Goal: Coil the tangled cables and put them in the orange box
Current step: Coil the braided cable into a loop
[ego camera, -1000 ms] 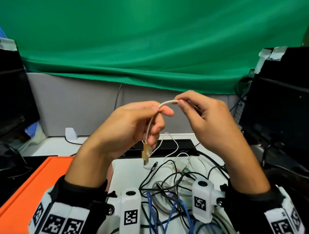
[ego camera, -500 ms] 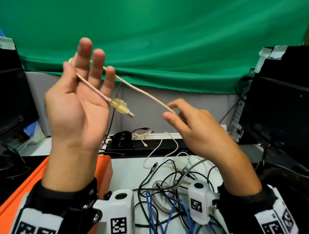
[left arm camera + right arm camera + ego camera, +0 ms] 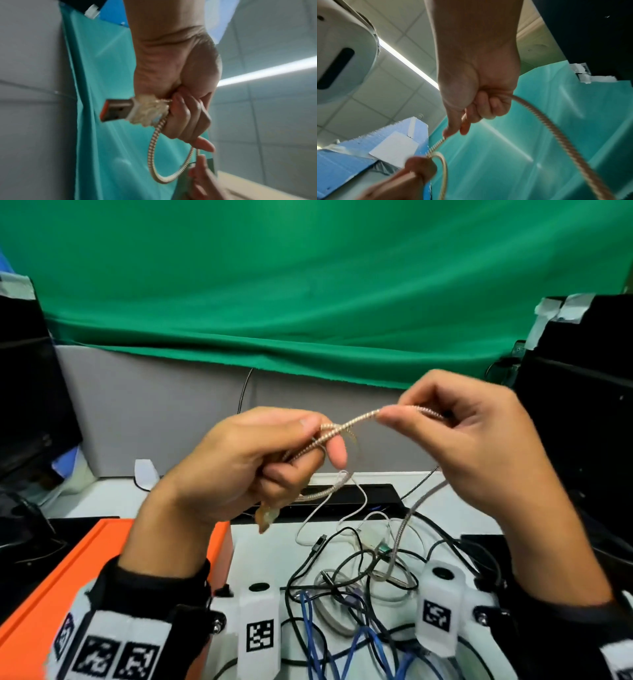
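A gold braided cable [image 3: 356, 421] runs between both hands, held up above the table. My left hand [image 3: 260, 463] grips loops of it, with the USB plug [image 3: 118, 110] sticking out below the fist and a loop [image 3: 164, 174] hanging under the fingers. My right hand [image 3: 459, 446] pinches the cable [image 3: 556, 128] between thumb and forefinger; the rest trails down into the tangle. The tangled cables [image 3: 359, 573], black, white, grey and blue, lie on the white table below. The orange box [image 3: 68, 573] sits at the lower left, under my left forearm.
Black equipment [image 3: 582, 419] stands on the right and a dark monitor [image 3: 24, 392] on the left. A black power strip [image 3: 370, 498] lies behind the tangle, in front of a grey panel [image 3: 154, 412] and a green curtain [image 3: 308, 285].
My left hand, raised and open half a second ago, has come back down and closed round the cable with another loop. My right hand still pinches the cable, now closer to the left.
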